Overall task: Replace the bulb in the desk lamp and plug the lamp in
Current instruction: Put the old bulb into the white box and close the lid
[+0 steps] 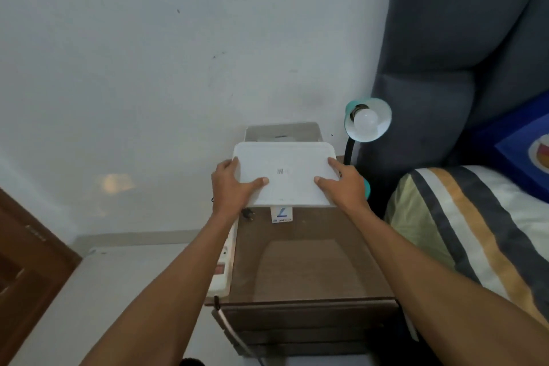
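Note:
A teal desk lamp [368, 120] stands at the right back of the brown nightstand [300, 270], with a white bulb [366, 119] in its shade and a black neck below. My left hand [234, 184] and my right hand [341, 184] grip the two sides of a white lid [285, 175], held above an open white box [282, 132]. A black plug [248, 214] lies on the nightstand by my left wrist. A small white bulb carton [281, 215] pokes out from under the lid.
A white power strip [222, 270] lies along the nightstand's left edge, its cable hanging down in front. A bed with a striped pillow [463, 232] and a grey headboard [460, 53] is at the right. A brown door [26, 261] is at the left.

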The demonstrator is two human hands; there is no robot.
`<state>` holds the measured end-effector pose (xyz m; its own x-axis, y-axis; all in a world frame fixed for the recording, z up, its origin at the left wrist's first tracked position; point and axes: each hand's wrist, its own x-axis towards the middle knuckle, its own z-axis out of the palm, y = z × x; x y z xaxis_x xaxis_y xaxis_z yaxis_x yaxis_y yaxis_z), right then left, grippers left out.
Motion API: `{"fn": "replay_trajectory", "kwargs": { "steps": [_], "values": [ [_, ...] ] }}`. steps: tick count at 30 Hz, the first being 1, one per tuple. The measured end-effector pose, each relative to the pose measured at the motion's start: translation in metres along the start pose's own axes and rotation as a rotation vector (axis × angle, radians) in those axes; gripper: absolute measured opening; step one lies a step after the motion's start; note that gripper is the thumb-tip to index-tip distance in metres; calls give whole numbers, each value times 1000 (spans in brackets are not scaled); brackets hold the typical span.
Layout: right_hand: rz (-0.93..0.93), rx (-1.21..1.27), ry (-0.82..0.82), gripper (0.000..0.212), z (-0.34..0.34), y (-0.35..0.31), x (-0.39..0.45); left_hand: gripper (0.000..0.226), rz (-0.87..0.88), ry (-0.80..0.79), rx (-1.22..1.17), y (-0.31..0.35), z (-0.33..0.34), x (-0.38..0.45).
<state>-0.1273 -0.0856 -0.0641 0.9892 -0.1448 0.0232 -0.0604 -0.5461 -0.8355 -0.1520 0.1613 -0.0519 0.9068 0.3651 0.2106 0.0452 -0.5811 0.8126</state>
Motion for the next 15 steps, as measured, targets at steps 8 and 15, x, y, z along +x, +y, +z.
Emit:
{"fn": "replay_trajectory", "kwargs": {
  "steps": [8,15],
  "values": [
    [-22,-95,2,74,26,-32,112,103,-18,-20,-31,1,31,112],
    [-14,-201,-51,81,44,-29,178,103,-49,-77,-33,-15,67,172]
  ]
}}
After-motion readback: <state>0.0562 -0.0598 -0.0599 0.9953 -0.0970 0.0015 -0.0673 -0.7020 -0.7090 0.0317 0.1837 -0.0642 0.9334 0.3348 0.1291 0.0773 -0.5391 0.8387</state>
